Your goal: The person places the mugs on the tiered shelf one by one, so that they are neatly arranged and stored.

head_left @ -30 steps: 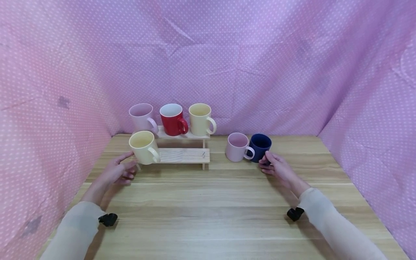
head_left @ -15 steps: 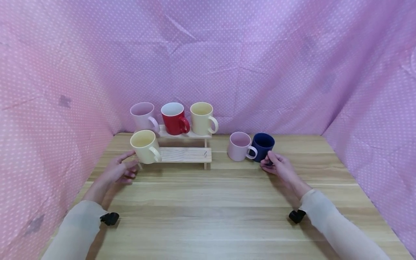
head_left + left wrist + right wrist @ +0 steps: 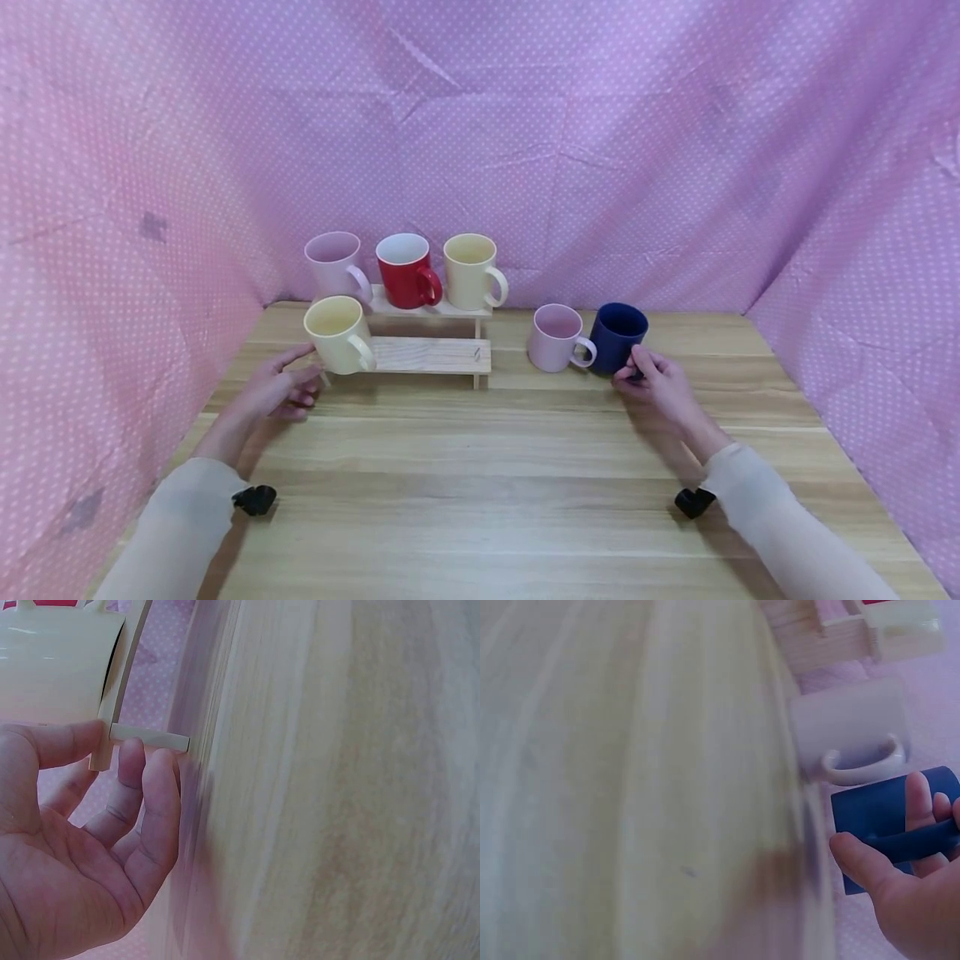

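My right hand (image 3: 660, 387) grips the handle of a navy mug (image 3: 615, 333). The fingers curl round that handle in the right wrist view. Whether the mug touches the table cannot be told. Just left of it, a pink mug (image 3: 551, 343) stands on the table. My left hand (image 3: 273, 390) is at the left end of a two-tier wooden stand (image 3: 431, 356). In the left wrist view, thumb and forefinger pinch the end of its lower board (image 3: 112, 705). A yellow mug (image 3: 341, 337) rests on that tier, beside this hand.
Along the stand's upper tier are a pink mug (image 3: 333, 262), a red mug (image 3: 405, 283) with a white inside, and another yellow mug (image 3: 468, 279). Their handles point right. Pink dotted cloth (image 3: 480, 125) surrounds the wooden table (image 3: 465, 500) at the back and sides.
The navy mug has shifted slightly right with my right hand, away from the pink mug. My left hand keeps its place at the stand. The head view has shifted a little.
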{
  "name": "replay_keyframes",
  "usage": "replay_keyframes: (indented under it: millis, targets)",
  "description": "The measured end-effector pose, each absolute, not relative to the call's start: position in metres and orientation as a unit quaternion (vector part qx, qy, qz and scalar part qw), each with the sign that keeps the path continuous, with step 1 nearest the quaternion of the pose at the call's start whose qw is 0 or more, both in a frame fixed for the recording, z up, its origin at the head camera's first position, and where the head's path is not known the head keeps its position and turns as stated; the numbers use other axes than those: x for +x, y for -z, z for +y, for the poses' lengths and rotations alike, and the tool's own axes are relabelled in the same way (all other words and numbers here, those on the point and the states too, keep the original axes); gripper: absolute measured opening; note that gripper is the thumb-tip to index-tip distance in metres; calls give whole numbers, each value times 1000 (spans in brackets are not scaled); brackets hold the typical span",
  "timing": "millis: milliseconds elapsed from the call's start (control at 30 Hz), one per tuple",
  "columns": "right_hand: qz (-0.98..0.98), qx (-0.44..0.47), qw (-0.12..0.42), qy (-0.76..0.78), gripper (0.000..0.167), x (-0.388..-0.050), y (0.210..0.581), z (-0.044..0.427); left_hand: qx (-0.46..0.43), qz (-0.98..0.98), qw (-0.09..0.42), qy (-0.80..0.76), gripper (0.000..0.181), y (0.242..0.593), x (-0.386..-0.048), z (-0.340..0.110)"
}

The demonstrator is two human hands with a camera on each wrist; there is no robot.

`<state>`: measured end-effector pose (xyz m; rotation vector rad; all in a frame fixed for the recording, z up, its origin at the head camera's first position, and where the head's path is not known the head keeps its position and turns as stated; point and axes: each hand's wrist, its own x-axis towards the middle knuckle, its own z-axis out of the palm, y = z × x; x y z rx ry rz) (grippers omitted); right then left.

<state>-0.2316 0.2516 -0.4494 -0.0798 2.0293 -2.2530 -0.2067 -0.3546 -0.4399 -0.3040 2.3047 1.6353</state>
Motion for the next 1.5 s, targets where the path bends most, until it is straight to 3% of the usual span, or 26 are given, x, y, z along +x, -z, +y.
replay_keyframes:
  millis: [667,1033,1500]
  targets:
    - [607,-152,63,777,27,-209,376,255,-102,797,148,-576,77,441,-204,-355]
    - [651,-169,74,736,28,-206,362,217,-99,798,149,-576,75,443,-206,-356]
    - [676,-185,150,698,27,-214,367,141,-96,801,148,-572,75,443,-207,-357]
